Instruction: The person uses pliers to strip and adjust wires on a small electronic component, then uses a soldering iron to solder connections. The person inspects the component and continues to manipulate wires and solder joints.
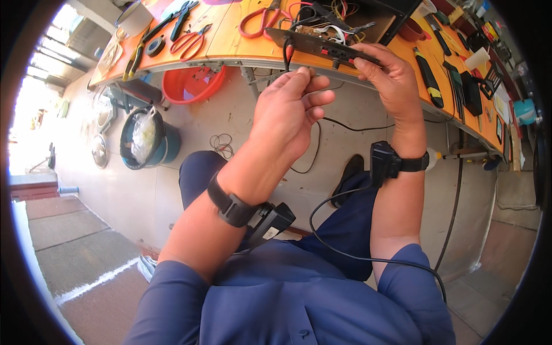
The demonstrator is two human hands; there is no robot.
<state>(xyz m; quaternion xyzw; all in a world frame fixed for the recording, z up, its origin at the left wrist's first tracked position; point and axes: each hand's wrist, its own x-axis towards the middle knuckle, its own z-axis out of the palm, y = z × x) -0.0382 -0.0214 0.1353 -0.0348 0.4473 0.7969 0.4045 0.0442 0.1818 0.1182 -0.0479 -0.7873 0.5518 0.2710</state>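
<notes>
2 hands, 2 red scissors

Crowded bench edge, open space below

We find scissors, pliers and wiring crowding the bench; beneath its edge we pass freely.

You are sitting in a small repair workshop. Your long orange-topped wooden workbench is strewn with hand tools: red-handled scissors, red-handled pliers, a black-and-yellow utility knife and tangled coloured wires. Under it sit a red plastic basin and a dark round bin lined with a clear bag on a bare concrete floor.
</notes>
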